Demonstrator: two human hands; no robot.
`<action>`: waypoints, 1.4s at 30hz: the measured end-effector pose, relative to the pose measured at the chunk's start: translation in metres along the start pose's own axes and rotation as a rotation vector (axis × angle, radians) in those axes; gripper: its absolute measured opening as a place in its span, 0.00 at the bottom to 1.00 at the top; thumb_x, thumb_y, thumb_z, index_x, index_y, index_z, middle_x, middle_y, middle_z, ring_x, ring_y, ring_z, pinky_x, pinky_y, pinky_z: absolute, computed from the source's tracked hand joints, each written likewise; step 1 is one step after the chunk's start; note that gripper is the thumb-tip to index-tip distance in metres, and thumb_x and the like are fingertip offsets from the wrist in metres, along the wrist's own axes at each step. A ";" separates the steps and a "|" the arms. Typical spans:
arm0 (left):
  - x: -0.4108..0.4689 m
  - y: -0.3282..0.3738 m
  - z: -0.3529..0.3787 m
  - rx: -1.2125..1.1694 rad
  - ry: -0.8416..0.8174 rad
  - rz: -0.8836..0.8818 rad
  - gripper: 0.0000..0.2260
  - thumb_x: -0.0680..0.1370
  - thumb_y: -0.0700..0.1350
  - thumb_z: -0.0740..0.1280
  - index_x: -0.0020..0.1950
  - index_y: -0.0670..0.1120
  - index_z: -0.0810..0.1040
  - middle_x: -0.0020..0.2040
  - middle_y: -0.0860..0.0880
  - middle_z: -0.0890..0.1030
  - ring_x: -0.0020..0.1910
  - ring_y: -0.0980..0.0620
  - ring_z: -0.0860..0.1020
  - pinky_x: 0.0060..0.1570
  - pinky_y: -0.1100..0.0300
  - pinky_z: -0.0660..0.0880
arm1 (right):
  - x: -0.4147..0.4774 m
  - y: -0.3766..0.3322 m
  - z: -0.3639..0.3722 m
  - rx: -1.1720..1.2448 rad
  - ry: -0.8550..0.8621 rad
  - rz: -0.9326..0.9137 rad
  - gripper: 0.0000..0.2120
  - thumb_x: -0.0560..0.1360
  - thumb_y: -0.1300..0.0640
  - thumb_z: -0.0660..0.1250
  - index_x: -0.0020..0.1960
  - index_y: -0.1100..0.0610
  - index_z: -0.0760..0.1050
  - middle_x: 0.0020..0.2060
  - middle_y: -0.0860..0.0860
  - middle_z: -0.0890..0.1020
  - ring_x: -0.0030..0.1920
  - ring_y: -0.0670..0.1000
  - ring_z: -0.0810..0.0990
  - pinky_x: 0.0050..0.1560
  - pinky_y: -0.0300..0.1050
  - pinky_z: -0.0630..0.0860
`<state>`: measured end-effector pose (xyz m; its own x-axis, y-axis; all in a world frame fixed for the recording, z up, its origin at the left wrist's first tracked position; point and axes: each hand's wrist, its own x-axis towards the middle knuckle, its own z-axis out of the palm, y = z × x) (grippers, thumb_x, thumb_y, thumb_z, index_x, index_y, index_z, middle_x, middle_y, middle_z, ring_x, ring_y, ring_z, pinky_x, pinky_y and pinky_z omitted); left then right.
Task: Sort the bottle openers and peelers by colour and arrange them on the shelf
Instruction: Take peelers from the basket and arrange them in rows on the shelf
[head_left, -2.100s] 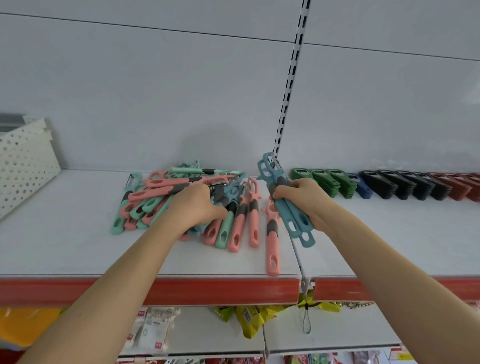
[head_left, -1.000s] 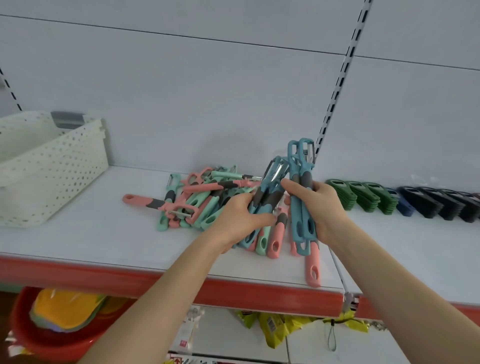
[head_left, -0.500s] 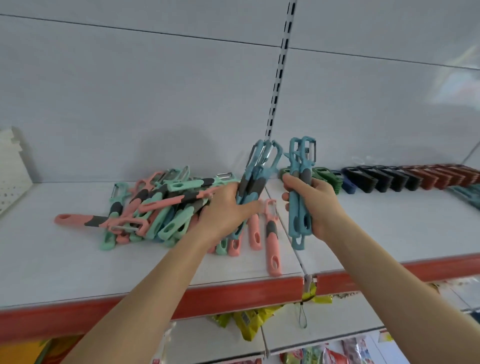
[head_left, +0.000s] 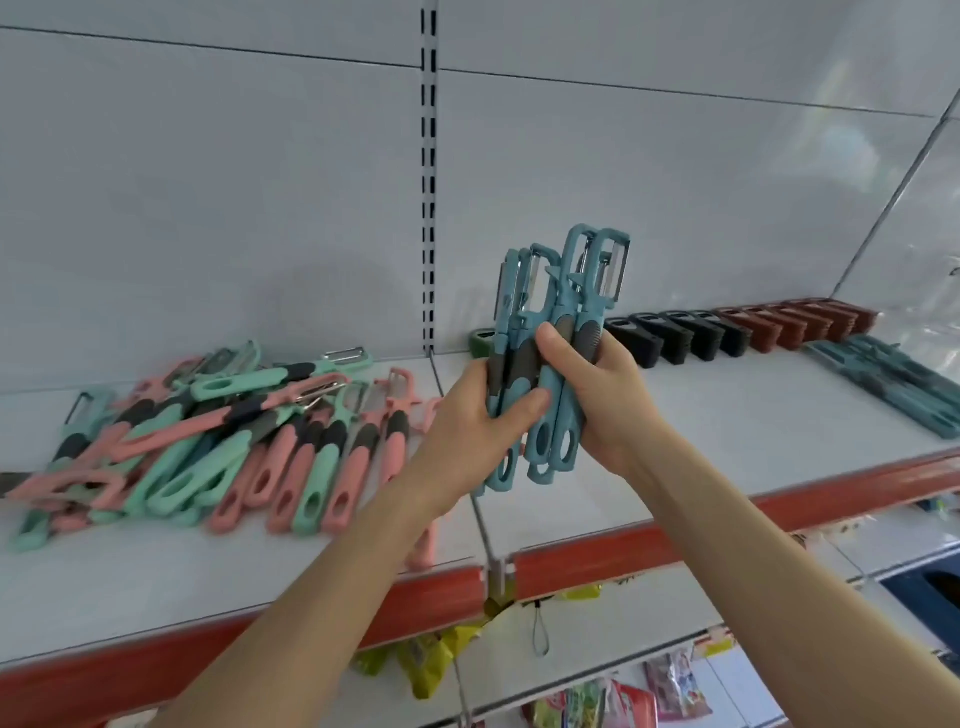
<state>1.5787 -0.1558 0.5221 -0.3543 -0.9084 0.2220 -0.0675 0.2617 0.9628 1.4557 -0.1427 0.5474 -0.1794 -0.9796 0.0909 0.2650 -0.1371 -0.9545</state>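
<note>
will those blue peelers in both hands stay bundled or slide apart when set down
Probably stiff: the blue peelers stand straight above the left hand and right hand, unbent. Likely to slide apart on release, being separate pieces held only by grip. Unlikely to roll: handles in the pink and green pile look flat-sided.

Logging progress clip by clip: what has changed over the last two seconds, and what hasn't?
The left hand took a few blue peelers out of the pile, lifted them and brought them against the bunch in the right hand. The right hand kept its grip; the rest of the pile and the bottle openers stayed on the shelf.
</note>
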 end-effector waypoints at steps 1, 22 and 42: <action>0.004 0.001 0.011 0.021 0.007 0.025 0.11 0.76 0.47 0.66 0.55 0.50 0.70 0.47 0.55 0.78 0.44 0.65 0.77 0.42 0.72 0.74 | 0.003 -0.003 -0.010 -0.018 -0.003 -0.029 0.14 0.75 0.58 0.66 0.56 0.67 0.72 0.49 0.62 0.81 0.47 0.58 0.82 0.46 0.53 0.81; 0.018 -0.020 0.108 0.295 0.197 0.023 0.16 0.74 0.39 0.68 0.55 0.54 0.67 0.45 0.61 0.76 0.48 0.58 0.77 0.47 0.71 0.73 | 0.024 0.006 -0.121 -0.368 -0.302 -0.221 0.05 0.76 0.61 0.63 0.47 0.51 0.72 0.39 0.42 0.78 0.40 0.35 0.78 0.42 0.29 0.74; 0.072 0.014 0.242 -0.075 -0.156 -0.135 0.15 0.74 0.37 0.69 0.58 0.47 0.71 0.51 0.47 0.80 0.48 0.50 0.81 0.40 0.50 0.81 | 0.029 -0.063 -0.249 -0.430 0.062 0.037 0.06 0.75 0.55 0.67 0.42 0.57 0.77 0.37 0.51 0.83 0.35 0.45 0.82 0.40 0.40 0.81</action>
<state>1.3267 -0.1386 0.5138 -0.4874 -0.8704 0.0693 -0.0565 0.1106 0.9923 1.1983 -0.1258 0.5396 -0.2375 -0.9701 0.0494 -0.1441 -0.0151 -0.9894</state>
